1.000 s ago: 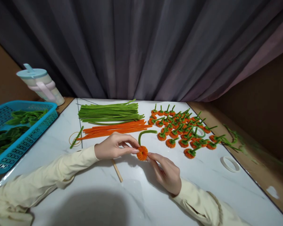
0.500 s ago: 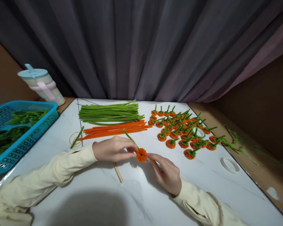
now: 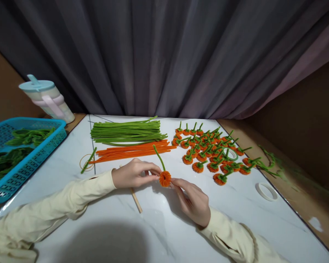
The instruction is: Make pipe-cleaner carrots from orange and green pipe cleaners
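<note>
Both my hands pinch one small orange pipe-cleaner flower (image 3: 165,178) just above the white table (image 3: 159,223). My left hand (image 3: 133,173) grips its left side with closed fingers, and my right hand (image 3: 193,201) holds its right side. A thin green stem (image 3: 159,157) rises from the flower, leaning back and to the left. A wooden stick (image 3: 135,199) lies on the table below my left hand.
Bundles of green pipe cleaners (image 3: 127,132) and orange pipe cleaners (image 3: 134,150) lie behind my hands. Several finished orange flowers (image 3: 211,149) cover the right side. A tape ring (image 3: 266,191) lies far right, a blue basket (image 3: 22,153) and a lidded jug (image 3: 48,98) at left.
The green stem, curved over to the right a second ago, now stands straighter and leans back and left. The flower turned between my fingers; my hands barely shifted.
</note>
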Motion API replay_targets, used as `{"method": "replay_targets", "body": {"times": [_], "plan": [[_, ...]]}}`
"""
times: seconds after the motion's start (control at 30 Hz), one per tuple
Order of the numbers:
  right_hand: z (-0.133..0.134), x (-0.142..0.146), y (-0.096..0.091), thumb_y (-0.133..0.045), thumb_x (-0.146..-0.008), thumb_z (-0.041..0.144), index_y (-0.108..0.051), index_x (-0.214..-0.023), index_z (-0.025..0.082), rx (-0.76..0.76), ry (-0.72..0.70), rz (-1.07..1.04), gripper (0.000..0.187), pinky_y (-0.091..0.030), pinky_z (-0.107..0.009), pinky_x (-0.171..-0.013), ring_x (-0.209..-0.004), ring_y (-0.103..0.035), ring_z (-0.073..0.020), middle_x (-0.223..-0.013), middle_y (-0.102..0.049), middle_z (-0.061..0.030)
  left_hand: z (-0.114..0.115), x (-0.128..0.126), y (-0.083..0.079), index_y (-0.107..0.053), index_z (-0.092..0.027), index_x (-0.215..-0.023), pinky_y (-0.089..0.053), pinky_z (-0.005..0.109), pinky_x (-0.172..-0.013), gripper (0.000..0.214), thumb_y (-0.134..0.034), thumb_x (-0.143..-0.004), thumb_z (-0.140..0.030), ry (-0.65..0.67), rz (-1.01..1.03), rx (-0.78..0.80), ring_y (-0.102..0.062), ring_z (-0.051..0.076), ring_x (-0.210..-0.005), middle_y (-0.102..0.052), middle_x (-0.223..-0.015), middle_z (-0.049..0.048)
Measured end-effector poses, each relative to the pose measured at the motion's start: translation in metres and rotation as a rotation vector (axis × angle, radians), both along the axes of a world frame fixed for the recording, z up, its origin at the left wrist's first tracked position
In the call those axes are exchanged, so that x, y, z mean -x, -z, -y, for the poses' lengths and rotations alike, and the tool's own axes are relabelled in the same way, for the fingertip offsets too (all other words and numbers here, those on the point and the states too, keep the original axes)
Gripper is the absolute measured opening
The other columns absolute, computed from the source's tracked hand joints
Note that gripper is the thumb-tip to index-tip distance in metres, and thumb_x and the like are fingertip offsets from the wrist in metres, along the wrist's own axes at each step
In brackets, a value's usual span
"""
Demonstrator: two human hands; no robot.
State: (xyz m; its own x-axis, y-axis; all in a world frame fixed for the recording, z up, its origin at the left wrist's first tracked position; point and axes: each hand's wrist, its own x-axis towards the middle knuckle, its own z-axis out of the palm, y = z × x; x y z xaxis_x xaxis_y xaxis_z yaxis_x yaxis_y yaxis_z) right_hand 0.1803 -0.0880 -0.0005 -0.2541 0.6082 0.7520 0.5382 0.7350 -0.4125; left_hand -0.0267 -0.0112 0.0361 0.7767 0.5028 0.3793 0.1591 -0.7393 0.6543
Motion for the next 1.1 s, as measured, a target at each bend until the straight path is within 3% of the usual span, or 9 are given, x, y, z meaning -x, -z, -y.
{"method": "replay_targets", "body": {"times": [0.2, 0.33, 0.53, 0.63, 0.8, 0.87, 0.97, 1.1], "plan": [[0.0, 0.0, 0.001, -0.046, -0.086, 0.004, -0.055, -0.105, 0.018, 0.008, 0.01, 0.002, 0.025, -0.055, -0.023, -0.067, -0.077, -0.066, -0.0157, -0.087, -0.068, -0.0052, 0.002, -0.003, 0.003, -0.061, -0.011, -0.105, -0.047, 0.015, -0.055, 0.023, -0.049, -0.087, -0.02, -0.001, -0.047, 0.037, -0.061, 0.009, -0.055, -0.07, -0.076, 0.0042], [0.0, -0.001, 0.0, -0.046, -0.087, 0.004, -0.054, -0.105, 0.018, 0.011, 0.008, -0.002, 0.024, -0.054, -0.023, -0.067, -0.076, -0.066, -0.0159, -0.087, -0.068, -0.0052, 0.002, -0.003, 0.005, -0.061, -0.012, -0.104, -0.049, 0.015, -0.058, 0.022, -0.05, -0.087, -0.019, 0.005, -0.023, 0.01, -0.063, 0.009, -0.061, -0.07, -0.084, 0.0062], [0.0, 0.0, -0.002, -0.047, -0.086, 0.004, -0.054, -0.104, 0.019, 0.031, 0.005, -0.024, 0.024, -0.054, -0.022, -0.065, -0.074, -0.066, -0.0148, -0.086, -0.067, -0.0047, 0.007, -0.002, 0.008, -0.063, -0.01, -0.098, -0.05, 0.015, -0.053, 0.018, -0.053, -0.085, -0.017, -0.034, 0.088, -0.008, -0.064, 0.01, -0.058, -0.071, -0.08, 0.0073], [0.0, 0.0, -0.002, -0.047, -0.086, 0.004, -0.054, -0.103, 0.018, 0.02, 0.017, -0.032, 0.023, -0.054, -0.021, -0.065, -0.073, -0.066, -0.0147, -0.085, -0.068, -0.0044, 0.01, -0.004, 0.01, -0.062, -0.01, -0.1, -0.051, 0.015, -0.051, 0.019, -0.051, -0.086, -0.018, -0.043, 0.111, 0.126, -0.063, 0.009, -0.052, -0.071, -0.083, 0.008], [0.001, 0.0, -0.001, -0.046, -0.086, 0.005, -0.055, -0.104, 0.019, 0.023, 0.024, -0.033, 0.024, -0.054, -0.022, -0.066, -0.073, -0.066, -0.0153, -0.085, -0.068, -0.0048, 0.01, -0.006, 0.009, -0.058, -0.009, -0.102, -0.054, 0.018, -0.048, 0.021, -0.05, -0.086, -0.02, 0.013, 0.136, 0.505, -0.064, 0.011, -0.051, -0.071, -0.081, 0.0078], [0.001, 0.0, -0.001, -0.046, -0.086, 0.005, -0.055, -0.104, 0.019, 0.021, 0.028, -0.033, 0.024, -0.055, -0.022, -0.066, -0.073, -0.066, -0.0155, -0.086, -0.068, -0.0048, 0.01, -0.006, 0.007, -0.058, -0.009, -0.099, -0.055, 0.019, -0.048, 0.019, -0.051, -0.086, -0.02, 0.017, 0.137, 0.569, -0.065, 0.011, -0.052, -0.071, -0.084, 0.0092], [0.001, 0.0, -0.001, -0.046, -0.086, 0.004, -0.055, -0.104, 0.019, 0.012, 0.023, -0.034, 0.025, -0.055, -0.022, -0.065, -0.073, -0.066, -0.0153, -0.086, -0.068, -0.0047, 0.009, -0.004, 0.004, -0.06, -0.009, -0.097, -0.054, 0.017, -0.049, 0.017, -0.052, -0.084, -0.018, 0.0, 0.105, 0.46, -0.065, 0.011, -0.053, -0.07, -0.087, 0.0096], [0.0, -0.001, -0.001, -0.046, -0.087, 0.006, -0.055, -0.104, 0.02, 0.009, 0.04, -0.018, 0.024, -0.056, -0.023, -0.066, -0.074, -0.067, -0.0158, -0.087, -0.068, -0.0045, 0.006, 0.0, 0.005, -0.061, -0.012, -0.102, -0.054, 0.016, -0.058, 0.02, -0.052, -0.084, -0.016, -0.017, 0.081, 0.053, -0.066, 0.01, -0.062, -0.071, -0.088, 0.007]]}}
